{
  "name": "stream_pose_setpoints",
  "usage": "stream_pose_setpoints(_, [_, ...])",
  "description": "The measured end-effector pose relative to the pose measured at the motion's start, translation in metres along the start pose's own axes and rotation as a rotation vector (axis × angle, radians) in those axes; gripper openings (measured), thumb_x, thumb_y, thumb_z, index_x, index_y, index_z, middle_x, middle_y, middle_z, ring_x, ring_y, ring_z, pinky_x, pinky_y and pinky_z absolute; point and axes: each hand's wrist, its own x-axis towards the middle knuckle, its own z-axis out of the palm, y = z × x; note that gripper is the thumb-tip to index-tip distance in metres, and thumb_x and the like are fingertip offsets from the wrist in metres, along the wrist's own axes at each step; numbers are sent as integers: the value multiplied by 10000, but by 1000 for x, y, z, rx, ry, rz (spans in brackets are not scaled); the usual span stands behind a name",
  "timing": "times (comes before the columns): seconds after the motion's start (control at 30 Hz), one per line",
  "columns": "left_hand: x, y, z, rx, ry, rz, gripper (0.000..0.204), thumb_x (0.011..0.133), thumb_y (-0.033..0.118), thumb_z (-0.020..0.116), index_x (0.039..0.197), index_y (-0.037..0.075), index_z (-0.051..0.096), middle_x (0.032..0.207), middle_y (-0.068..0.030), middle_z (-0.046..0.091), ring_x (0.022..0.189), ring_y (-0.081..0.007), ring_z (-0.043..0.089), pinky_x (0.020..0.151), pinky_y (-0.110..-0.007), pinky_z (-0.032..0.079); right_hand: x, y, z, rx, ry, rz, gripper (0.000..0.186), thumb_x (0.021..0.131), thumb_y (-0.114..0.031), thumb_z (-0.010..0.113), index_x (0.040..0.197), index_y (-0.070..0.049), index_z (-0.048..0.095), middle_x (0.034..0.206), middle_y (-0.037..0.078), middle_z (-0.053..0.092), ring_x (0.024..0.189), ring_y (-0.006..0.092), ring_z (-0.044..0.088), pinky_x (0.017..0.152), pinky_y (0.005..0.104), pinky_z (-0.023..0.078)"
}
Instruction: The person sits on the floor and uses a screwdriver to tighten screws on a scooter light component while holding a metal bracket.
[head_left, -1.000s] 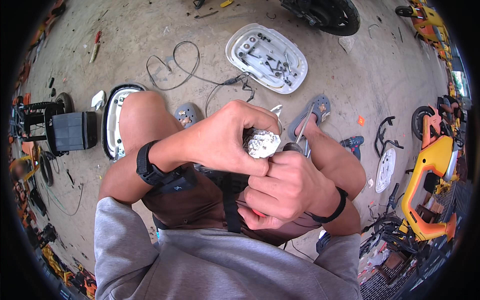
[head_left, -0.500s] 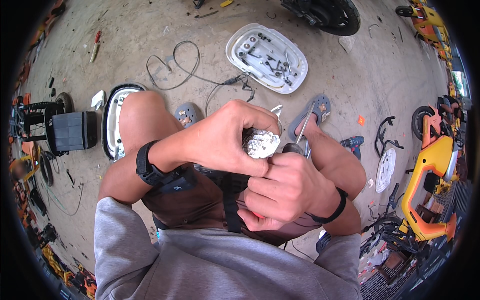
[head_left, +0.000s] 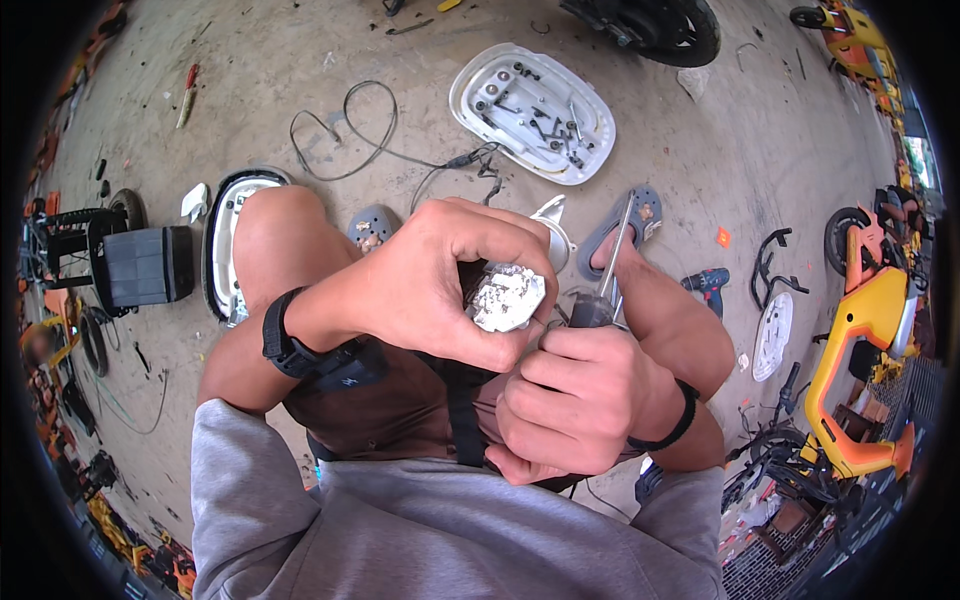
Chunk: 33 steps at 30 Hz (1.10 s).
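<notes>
My left hand is closed around a small silvery metal part held in front of my chest, above my knees. My right hand grips the dark handle of a screwdriver whose shaft points up and away, just right of the metal part. Both hands touch each other. A black watch is on my left wrist and a black band on my right wrist.
On the concrete floor lie a white plastic cover with screws in it, a looped cable, a black and white panel, a black battery box, a blue drill. Orange scooter parts stand at right.
</notes>
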Motion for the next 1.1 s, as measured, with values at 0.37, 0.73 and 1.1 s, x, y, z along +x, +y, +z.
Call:
stream_pose_setpoints(0.37, [0,-2,-1,-8,-21,33,158,640,-31,746,781,6,687,728,-63,654,644,-168,617,559,-277,457,0,1,-4,4,-76,-4,249,761,-223,700,640,-52,564,663,39,580,547,157,564,494,265,444])
stream_pose_setpoints(0.73, [0,-4,-1,3,-27,38,164,646,-34,748,793,4,688,736,-68,659,653,-168,624,570,-276,465,-1,0,3,-12,17,-15,263,749,-203,699,617,-53,527,607,7,439,528,155,438,482,278,348])
stream_pose_setpoints(1.1, [0,-1,-3,-5,-18,-32,149,671,-31,727,812,6,695,737,-65,653,655,-165,601,582,-291,448,-1,-1,2,-7,5,-40,274,748,-205,694,609,-55,512,603,8,429,522,154,425,467,278,329])
